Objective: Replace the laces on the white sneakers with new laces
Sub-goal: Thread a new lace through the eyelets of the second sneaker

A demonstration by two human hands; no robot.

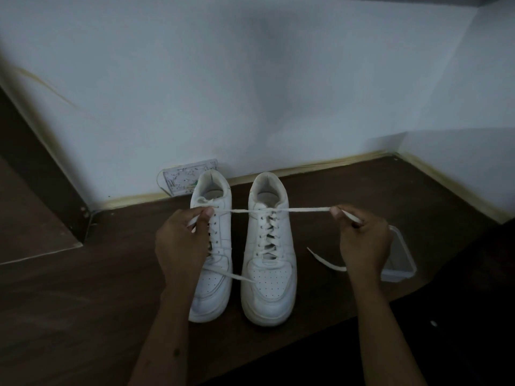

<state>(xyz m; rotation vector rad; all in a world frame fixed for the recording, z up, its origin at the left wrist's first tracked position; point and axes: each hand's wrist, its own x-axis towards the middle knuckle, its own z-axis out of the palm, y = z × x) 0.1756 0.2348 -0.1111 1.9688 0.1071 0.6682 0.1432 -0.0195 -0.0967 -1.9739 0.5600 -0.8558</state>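
Dim room, pale wall behind, dark wooden surface carrying two white sneakers side by side, toes toward the viewer. Right-hand sneaker laced up its length; other sneaker showing bare eyelets. One lace stretched taut, crosswise, over the top eyelets of the laced shoe. Left hand pinching one end, grip closed on it, above the unlaced shoe. Right hand pinching the other end, out beyond the shoe's outer side. Lace axis level, left to right, both hands about equally far from the eyelets. Clear container near the right hand.
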